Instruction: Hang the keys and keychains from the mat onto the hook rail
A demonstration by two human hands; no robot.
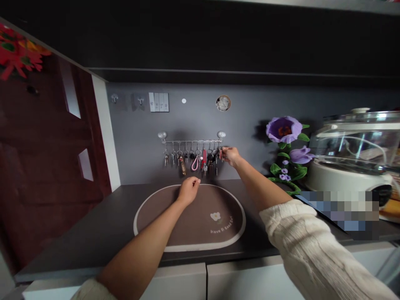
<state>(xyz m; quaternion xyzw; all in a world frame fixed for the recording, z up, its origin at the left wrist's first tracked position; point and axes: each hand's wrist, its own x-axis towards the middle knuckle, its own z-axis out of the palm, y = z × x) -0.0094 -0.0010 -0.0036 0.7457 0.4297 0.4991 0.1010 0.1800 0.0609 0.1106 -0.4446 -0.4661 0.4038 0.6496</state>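
Note:
A clear rail (193, 141) on two suction cups is fixed to the grey wall, with several bunches of keys (204, 158) hanging from its hooks. Among them are a pink loop strap (195, 163), a brown tag (182, 166) and a red strap. My right hand (231, 156) is at the rail's right end, its fingers closed on a small bunch of keys with a reddish part, partly hidden by the fingers. Lower down, my left hand (189, 189) hovers over the brown oval mat (175, 227), fingers curled in; nothing shows between them.
Purple knitted flowers (284, 130) and a white appliance with a clear cover (346, 175) stand on the right of the dark counter (93, 233). A cabinet (200, 37) overhangs the wall. At left is a dark red door (50, 158). Small hooks (140, 101) are on the wall.

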